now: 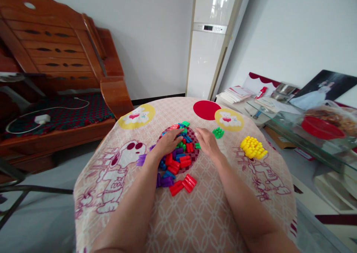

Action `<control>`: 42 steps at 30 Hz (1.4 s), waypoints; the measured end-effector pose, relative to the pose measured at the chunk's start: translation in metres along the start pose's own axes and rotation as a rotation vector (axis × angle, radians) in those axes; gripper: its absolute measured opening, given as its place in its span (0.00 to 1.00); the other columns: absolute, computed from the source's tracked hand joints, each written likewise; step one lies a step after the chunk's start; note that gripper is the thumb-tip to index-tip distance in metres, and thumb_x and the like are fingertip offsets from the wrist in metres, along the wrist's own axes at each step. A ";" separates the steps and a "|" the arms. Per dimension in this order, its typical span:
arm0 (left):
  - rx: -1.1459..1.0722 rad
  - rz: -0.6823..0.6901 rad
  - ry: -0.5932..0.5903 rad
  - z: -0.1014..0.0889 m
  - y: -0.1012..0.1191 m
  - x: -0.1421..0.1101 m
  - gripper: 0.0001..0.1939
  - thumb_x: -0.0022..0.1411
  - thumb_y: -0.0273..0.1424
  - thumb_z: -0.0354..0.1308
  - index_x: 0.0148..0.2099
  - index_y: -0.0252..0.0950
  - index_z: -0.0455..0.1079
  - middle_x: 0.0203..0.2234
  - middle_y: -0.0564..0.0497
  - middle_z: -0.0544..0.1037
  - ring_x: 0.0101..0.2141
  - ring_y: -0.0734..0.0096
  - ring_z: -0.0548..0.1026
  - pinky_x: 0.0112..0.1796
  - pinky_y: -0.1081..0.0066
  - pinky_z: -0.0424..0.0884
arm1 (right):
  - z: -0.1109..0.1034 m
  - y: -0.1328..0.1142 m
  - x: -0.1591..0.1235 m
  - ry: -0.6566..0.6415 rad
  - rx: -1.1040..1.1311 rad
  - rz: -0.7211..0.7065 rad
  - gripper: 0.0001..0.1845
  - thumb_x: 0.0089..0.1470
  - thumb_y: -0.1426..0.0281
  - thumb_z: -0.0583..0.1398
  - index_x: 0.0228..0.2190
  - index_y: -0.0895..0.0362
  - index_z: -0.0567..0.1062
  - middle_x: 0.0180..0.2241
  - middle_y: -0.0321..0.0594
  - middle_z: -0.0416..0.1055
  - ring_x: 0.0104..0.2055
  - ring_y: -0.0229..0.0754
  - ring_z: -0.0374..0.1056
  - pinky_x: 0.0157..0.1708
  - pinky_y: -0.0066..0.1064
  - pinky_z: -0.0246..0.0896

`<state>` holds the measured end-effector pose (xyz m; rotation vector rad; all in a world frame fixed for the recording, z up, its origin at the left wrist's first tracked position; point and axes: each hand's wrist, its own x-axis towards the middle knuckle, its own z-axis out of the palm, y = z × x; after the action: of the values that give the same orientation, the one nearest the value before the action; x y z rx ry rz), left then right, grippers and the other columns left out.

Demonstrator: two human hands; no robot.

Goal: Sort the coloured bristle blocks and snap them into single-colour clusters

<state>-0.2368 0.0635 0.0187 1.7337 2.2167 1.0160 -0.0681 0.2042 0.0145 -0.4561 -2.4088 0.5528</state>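
A mixed pile of plastic building blocks [178, 158] in red, blue, purple and green lies in the middle of the table. My left hand [169, 142] reaches over the pile's far left part, thumb and fingers apart, the fingertips among blue and green blocks. At the pile's right edge is my right hand [206, 141], fingers loosely bent and nothing visible in them. A small green block [198, 146] lies just beside it. Farther right sit a cluster of green blocks [218, 133] and a larger cluster of yellow blocks [253, 147]. Two red blocks [189, 183] lie nearest me.
A patterned cloth [195, 215] covers the round table. On the right, a glass-topped stand [292, 122] carries papers, a red bowl [322, 127] and a framed picture [325, 89]. A wooden bench [58, 48] stands left, and a tall white cabinet unit [208, 59] stands behind.
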 end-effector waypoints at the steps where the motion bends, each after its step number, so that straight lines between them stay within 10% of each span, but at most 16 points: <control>1: 0.014 0.001 -0.018 0.004 0.000 0.001 0.22 0.66 0.35 0.51 0.59 0.37 0.71 0.55 0.43 0.75 0.57 0.57 0.72 0.59 0.58 0.65 | 0.007 -0.006 -0.001 -0.071 0.039 -0.016 0.21 0.65 0.65 0.49 0.50 0.58 0.75 0.47 0.49 0.76 0.49 0.47 0.71 0.52 0.38 0.63; 5: 0.061 0.001 -0.021 0.016 -0.004 0.006 0.22 0.68 0.36 0.50 0.60 0.38 0.70 0.54 0.43 0.76 0.56 0.58 0.72 0.59 0.57 0.63 | 0.021 -0.015 -0.006 -0.232 0.146 -0.072 0.19 0.65 0.66 0.50 0.49 0.59 0.76 0.49 0.49 0.75 0.51 0.46 0.70 0.54 0.38 0.63; 19: -0.051 0.123 -0.042 0.016 0.000 0.009 0.21 0.68 0.33 0.48 0.59 0.37 0.72 0.58 0.44 0.74 0.60 0.60 0.69 0.62 0.57 0.62 | 0.028 0.003 0.004 -0.180 0.270 0.076 0.28 0.66 0.58 0.49 0.61 0.57 0.68 0.61 0.47 0.66 0.65 0.45 0.60 0.65 0.40 0.53; 36: -0.138 0.264 -0.200 0.013 0.024 0.003 0.16 0.62 0.29 0.55 0.52 0.40 0.75 0.50 0.48 0.79 0.52 0.63 0.75 0.56 0.64 0.67 | 0.026 0.016 0.005 0.017 0.294 0.435 0.15 0.51 0.68 0.59 0.39 0.59 0.80 0.30 0.40 0.80 0.33 0.46 0.76 0.38 0.36 0.72; 42: -0.104 0.195 -0.138 0.005 0.023 0.002 0.08 0.58 0.29 0.58 0.40 0.38 0.76 0.40 0.50 0.81 0.43 0.64 0.77 0.48 0.67 0.70 | -0.014 0.017 0.008 0.157 0.378 0.510 0.10 0.46 0.66 0.61 0.31 0.57 0.79 0.25 0.40 0.78 0.28 0.46 0.76 0.28 0.33 0.71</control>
<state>-0.2168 0.0693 0.0287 1.9389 1.9072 0.9969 -0.0619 0.2263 0.0200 -0.9107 -1.9686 1.1214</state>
